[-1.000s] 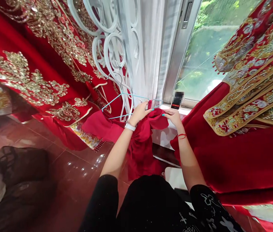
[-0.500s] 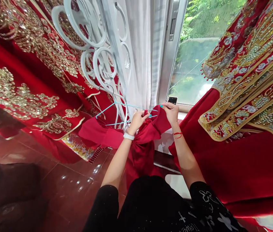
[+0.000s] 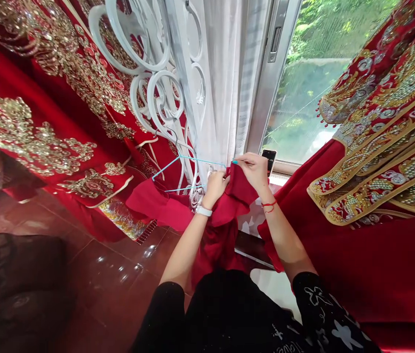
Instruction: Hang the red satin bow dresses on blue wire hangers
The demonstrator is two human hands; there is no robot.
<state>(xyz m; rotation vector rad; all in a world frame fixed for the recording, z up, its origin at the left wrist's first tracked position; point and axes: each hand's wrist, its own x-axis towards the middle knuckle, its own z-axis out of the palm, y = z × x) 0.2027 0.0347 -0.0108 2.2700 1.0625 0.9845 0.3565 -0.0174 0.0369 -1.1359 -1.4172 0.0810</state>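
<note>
A plain dark-red dress hangs from a light-blue wire hanger, whose hook loops over white scrolled metalwork. My left hand, with a white band at the wrist, is closed on the dress near its middle. To the right, my right hand pinches the upper edge of the dress between thumb and fingers, close to the hanger's right end. That end of the hanger is hidden behind the fabric and my hands. The lower part of the dress falls in folds between my forearms.
The white scrolled metal stand and a white curtain rise ahead. A phone leans by the window frame. Embroidered red garments hang at left and right. Dark sheer fabric lies at lower left.
My right hand has moved left, closer to my left hand, bringing the dress's right edge inward over the hanger's end. The view has shifted slightly.
</note>
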